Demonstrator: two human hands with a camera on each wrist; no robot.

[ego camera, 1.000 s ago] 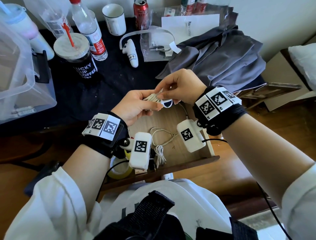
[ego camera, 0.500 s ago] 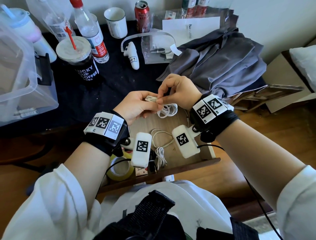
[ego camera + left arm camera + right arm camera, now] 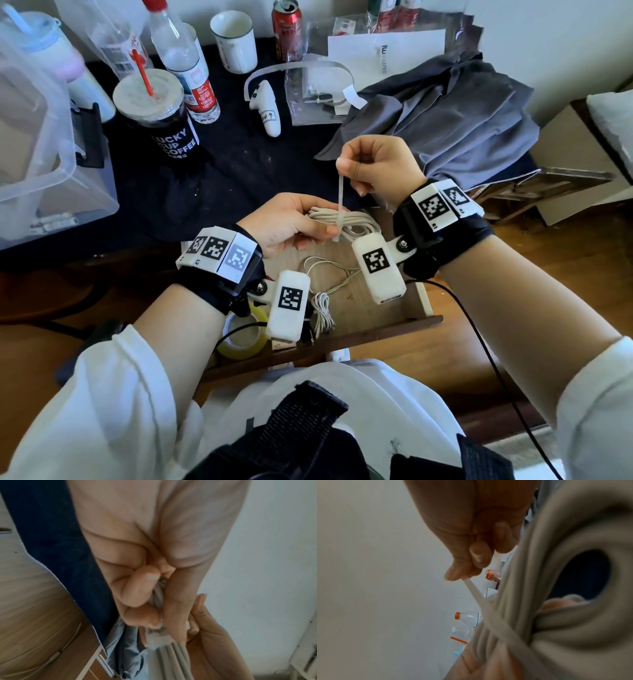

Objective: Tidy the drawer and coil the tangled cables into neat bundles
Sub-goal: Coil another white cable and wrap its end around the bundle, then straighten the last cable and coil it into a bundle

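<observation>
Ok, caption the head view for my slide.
Left hand holds coiled cable while right hand pulls the cable tie tight.

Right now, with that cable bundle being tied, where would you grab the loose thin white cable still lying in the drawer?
Judging by its pose, take the thin white cable at its bunched, zigzag-folded part near the drawer front, coming straight down from above. There the strands lie together, so one pinch catches several. The open loop behind it lies flat on the drawer floor and would likely slip.

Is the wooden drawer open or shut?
Open. The wooden drawer is pulled out below the hands, and loose thin white cables and a yellow tape roll show inside it.
</observation>
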